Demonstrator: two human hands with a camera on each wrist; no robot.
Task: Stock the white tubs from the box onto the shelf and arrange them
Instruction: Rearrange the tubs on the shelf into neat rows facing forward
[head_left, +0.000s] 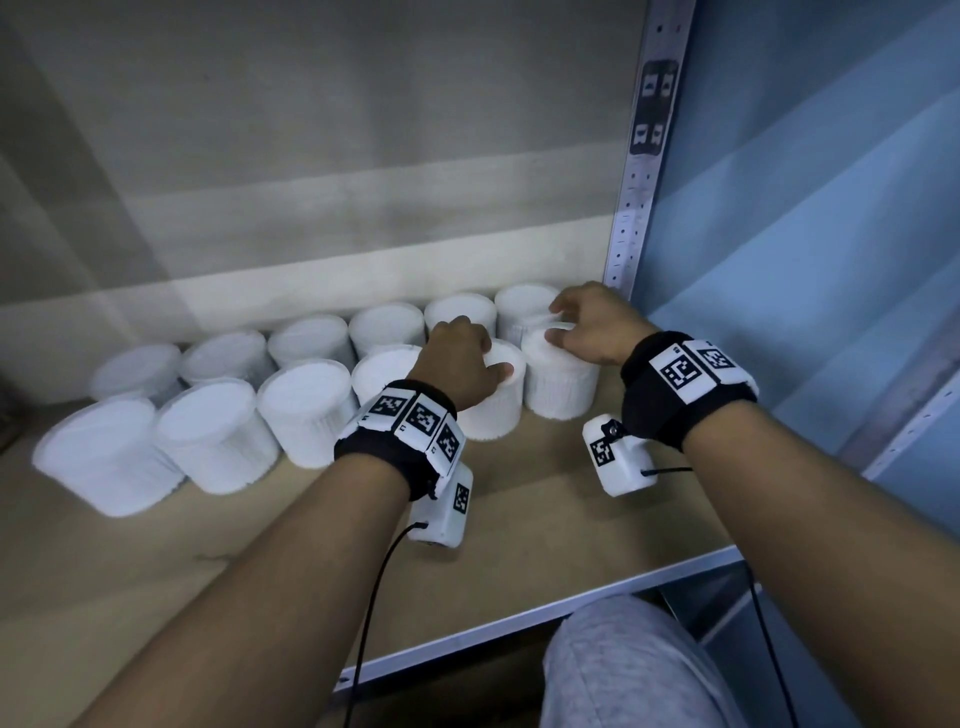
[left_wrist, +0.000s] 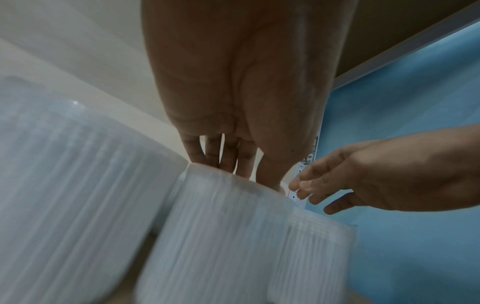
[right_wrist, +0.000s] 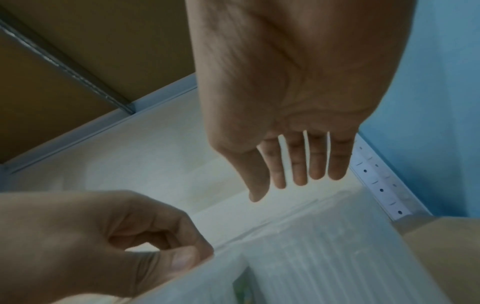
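Note:
Two rows of white tubs (head_left: 218, 441) stand on the wooden shelf (head_left: 519, 519). My left hand (head_left: 462, 358) sits on top of the second tub from the right (head_left: 493, 415) in the front row; its fingers (left_wrist: 228, 160) curl over the lid rim and the thumb (right_wrist: 182, 261) presses the edge. My right hand (head_left: 587, 327) hovers just above the rightmost front tub (head_left: 558, 384), fingers (right_wrist: 298, 174) loose and spread, holding nothing. The same tub (left_wrist: 215, 236) fills the left wrist view, blurred. No box is in view.
A perforated metal upright (head_left: 639, 182) stands at the shelf's back right corner, close to my right hand. A blue wall (head_left: 805, 208) lies beyond it. My knee in grey trousers (head_left: 623, 665) is below the shelf's metal front edge (head_left: 519, 623). The shelf front is bare wood.

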